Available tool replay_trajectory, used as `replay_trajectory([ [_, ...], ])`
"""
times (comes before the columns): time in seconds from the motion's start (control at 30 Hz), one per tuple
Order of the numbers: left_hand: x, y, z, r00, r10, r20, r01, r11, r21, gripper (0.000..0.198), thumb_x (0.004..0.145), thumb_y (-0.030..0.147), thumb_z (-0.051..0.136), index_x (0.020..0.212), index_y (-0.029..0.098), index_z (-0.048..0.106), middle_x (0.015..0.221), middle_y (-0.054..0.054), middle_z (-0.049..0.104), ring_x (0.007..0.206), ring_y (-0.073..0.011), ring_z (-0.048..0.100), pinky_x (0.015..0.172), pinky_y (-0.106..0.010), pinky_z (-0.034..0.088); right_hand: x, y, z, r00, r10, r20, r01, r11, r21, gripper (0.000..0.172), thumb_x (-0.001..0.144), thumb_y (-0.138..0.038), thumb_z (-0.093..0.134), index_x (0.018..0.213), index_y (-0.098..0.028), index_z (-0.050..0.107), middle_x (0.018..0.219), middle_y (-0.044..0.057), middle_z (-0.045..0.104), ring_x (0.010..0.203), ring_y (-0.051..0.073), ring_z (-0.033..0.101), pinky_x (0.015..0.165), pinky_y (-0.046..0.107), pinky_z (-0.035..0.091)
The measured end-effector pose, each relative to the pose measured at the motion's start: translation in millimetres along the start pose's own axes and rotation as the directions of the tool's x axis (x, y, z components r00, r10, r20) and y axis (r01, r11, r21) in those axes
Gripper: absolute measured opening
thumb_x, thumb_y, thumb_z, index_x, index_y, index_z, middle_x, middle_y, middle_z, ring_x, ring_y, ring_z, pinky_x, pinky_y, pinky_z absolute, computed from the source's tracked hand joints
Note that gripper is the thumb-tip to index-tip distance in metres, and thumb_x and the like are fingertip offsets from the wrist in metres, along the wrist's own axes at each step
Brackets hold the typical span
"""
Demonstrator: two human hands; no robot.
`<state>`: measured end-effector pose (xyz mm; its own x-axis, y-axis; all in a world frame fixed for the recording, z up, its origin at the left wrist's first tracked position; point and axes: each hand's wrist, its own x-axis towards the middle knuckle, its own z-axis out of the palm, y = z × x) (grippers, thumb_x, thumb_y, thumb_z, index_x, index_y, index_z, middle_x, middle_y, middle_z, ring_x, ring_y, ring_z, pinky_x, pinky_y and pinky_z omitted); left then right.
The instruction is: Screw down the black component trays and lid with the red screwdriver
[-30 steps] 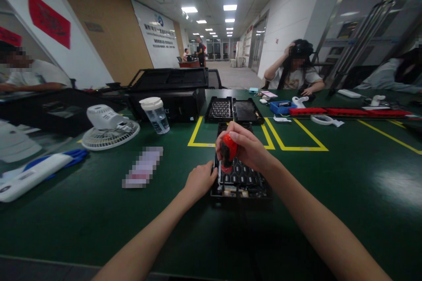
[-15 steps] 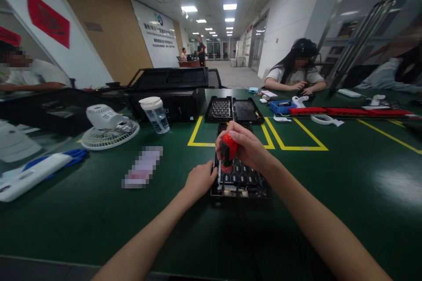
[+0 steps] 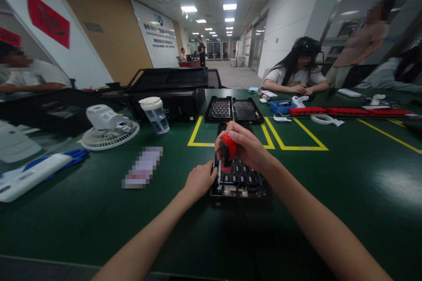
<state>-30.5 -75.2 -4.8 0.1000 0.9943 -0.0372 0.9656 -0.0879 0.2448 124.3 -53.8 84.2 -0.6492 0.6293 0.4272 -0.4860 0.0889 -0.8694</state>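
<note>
A black case (image 3: 242, 180) lies on the green table in front of me, with rows of dark pieces inside it. My right hand (image 3: 245, 142) is closed round a red-and-black hand tool (image 3: 230, 147), held upright over the case. Its red lower end meets the left part of the rows; the tip is too small to make out. At the case's left edge, my left hand (image 3: 200, 180) grips the rim, thumb on top and fingers partly hidden.
Beyond lies a second open black case (image 3: 219, 109). To the left are a phone (image 3: 143, 167), a lidded cup (image 3: 154, 114), and a white fan (image 3: 110, 129). Yellow tape (image 3: 296, 148) marks the table. On the right are a blue tray (image 3: 281, 106) and a co-worker (image 3: 296, 66).
Both hands and the tool stay almost where they were. At the back right, a standing person has come into fuller view.
</note>
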Motion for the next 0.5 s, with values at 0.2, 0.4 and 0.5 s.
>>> replay_trajectory([
  [0.2,1.7,-2.3,3.8,1.0,0.009,-0.002,-0.009,1.0,0.0,0.032,0.089,0.038,0.033,0.106,0.021,0.054,0.096,-0.009,0.066,0.087,-0.0232,0.063,0.073,-0.031,0.044,-0.2,0.5,0.3,1.0,0.007,-0.006,-0.007,1.0,-0.008,0.016,0.085,-0.032,0.046,0.079,-0.019,0.04,0.076,0.002,0.061,0.062,0.012,0.06,0.058,0.027,0.049],
  [0.4,3.0,-2.8,3.8,1.0,0.015,-0.008,-0.015,1.0,-0.001,0.032,0.089,0.039,0.033,0.104,0.021,0.054,0.094,-0.009,0.067,0.086,-0.0243,0.063,0.071,-0.031,0.044,-0.5,-0.5,0.4,1.0,0.011,-0.011,-0.011,1.0,-0.013,0.016,0.085,-0.032,0.046,0.08,-0.018,0.04,0.076,0.002,0.06,0.062,0.013,0.06,0.058,0.027,0.048],
  [0.5,2.8,-3.2,4.2,1.0,0.012,-0.005,-0.012,1.0,0.003,0.033,0.089,0.039,0.032,0.104,0.021,0.054,0.094,-0.009,0.067,0.086,-0.0237,0.063,0.071,-0.03,0.044,-0.6,-0.3,0.0,1.0,0.007,-0.004,-0.007,1.0,-0.007,0.015,0.086,-0.031,0.045,0.08,-0.018,0.04,0.076,0.002,0.06,0.062,0.013,0.06,0.059,0.028,0.048],
])
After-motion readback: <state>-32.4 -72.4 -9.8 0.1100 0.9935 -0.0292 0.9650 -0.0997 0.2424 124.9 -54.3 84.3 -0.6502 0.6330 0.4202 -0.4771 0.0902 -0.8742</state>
